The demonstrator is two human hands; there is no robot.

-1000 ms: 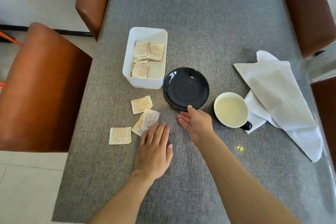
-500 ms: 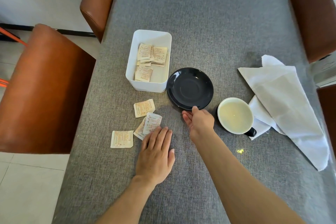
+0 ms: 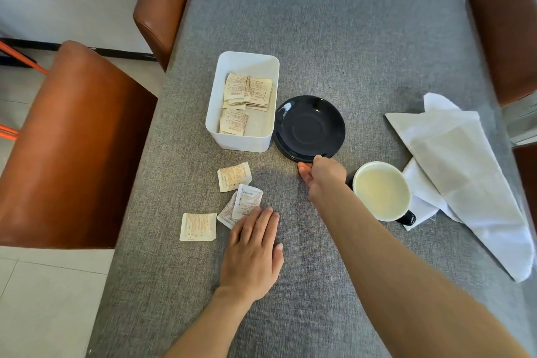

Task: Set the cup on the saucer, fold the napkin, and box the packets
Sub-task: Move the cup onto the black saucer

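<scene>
A black saucer [image 3: 309, 128] sits on the grey table beside a white box [image 3: 243, 139] that holds several packets [image 3: 248, 93]. My right hand [image 3: 322, 176] pinches the saucer's near rim, thumb on top. Right of that hand stands the cup [image 3: 382, 190], white inside with a black handle. A white napkin [image 3: 462, 171] lies loosely spread at the right. Several loose packets [image 3: 234, 176] lie in front of the box. My left hand [image 3: 252, 253] rests flat on the table, fingertips touching one packet [image 3: 247, 203].
Brown leather chairs stand at the left [image 3: 66, 148], far left [image 3: 165, 0] and far right [image 3: 505, 29]. The table's left edge runs close to the loose packets. Grey cloth [image 3: 334, 14] covers the table top.
My right hand has reached forward from the table and closed on the saucer's near rim. My left hand has stayed flat in place. The camera view has shifted slightly.
</scene>
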